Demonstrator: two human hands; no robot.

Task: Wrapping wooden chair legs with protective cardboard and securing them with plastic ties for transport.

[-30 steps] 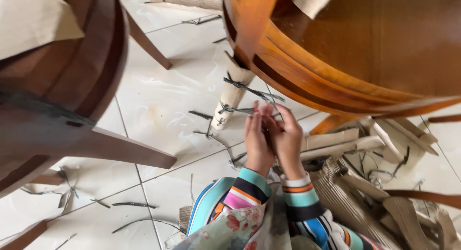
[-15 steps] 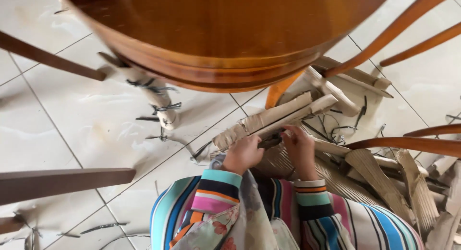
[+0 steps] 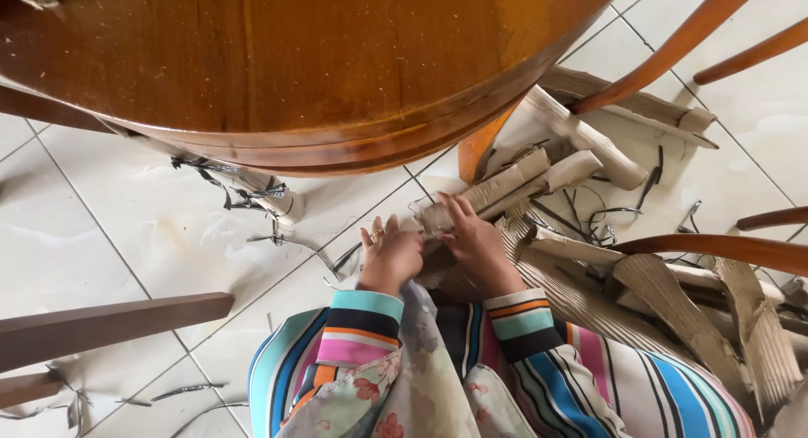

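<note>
Both hands meet low on the floor just below the rim of the round wooden table (image 3: 278,59); the left hand (image 3: 390,257) is curled, knuckles up, its fingers closed on the near end of a rolled piece of cardboard (image 3: 497,188); the right hand (image 3: 478,240) lies over the same roll just beside it, fingers bent and pressing on the end, so the two hands almost touch; the roll runs from the hands up and to the right, resting on the white tiled floor (image 3: 109,236) and leaning among a heap of torn cardboard strips (image 3: 665,295) that spreads to the right; striped sleeves (image 3: 362,329) cover both forearms; thin dark straps (image 3: 231,190) lie scattered on the tiles to the left of the hands, under the table's edge; curved wooden chair legs (image 3: 715,249) cross the heap on the right; a dark wooden bar (image 3: 109,324) lies at the lower left.
</note>
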